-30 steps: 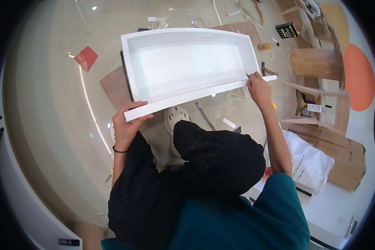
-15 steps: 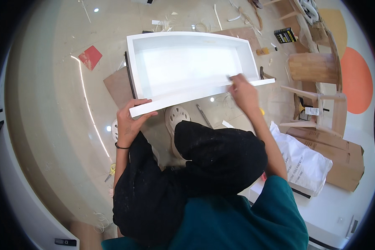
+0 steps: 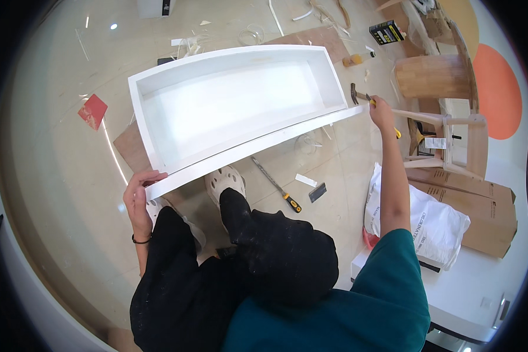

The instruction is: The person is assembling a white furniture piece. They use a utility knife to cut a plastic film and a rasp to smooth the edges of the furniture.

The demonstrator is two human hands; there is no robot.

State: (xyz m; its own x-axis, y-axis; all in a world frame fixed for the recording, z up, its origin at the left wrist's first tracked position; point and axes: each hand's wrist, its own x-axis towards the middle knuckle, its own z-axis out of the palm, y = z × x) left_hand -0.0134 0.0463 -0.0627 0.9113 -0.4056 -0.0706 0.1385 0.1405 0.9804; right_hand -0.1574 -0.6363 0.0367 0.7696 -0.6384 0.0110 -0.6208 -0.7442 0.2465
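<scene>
A white open box [image 3: 229,117], shallow and long with a curved far side, rests in front of me. Along its near side runs a white strip [image 3: 240,148]. My left hand [image 3: 141,196] grips the strip's left end, fingers on top. My right hand [image 3: 382,112] is closed at the strip's right end around a slim tool [image 3: 372,103] with yellow and dark parts. The hand covers most of this tool, so I cannot tell its kind. Just beyond the strip's right end, a hammer [image 3: 354,94] lies on the floor.
A yellow-and-black handled rasp [image 3: 290,202] and a small dark block [image 3: 317,192] lie near my shoe [image 3: 226,182]. A bottle [image 3: 358,59] and a black can [image 3: 386,33] are beyond the box. At right are a wooden chair [image 3: 478,146], a white sack [image 3: 440,229] and cardboard boxes [image 3: 493,217].
My right hand has moved right along the strip to its far right end, carrying the tool. The left hand keeps its grip. My view has shifted, bringing the whole rasp into sight.
</scene>
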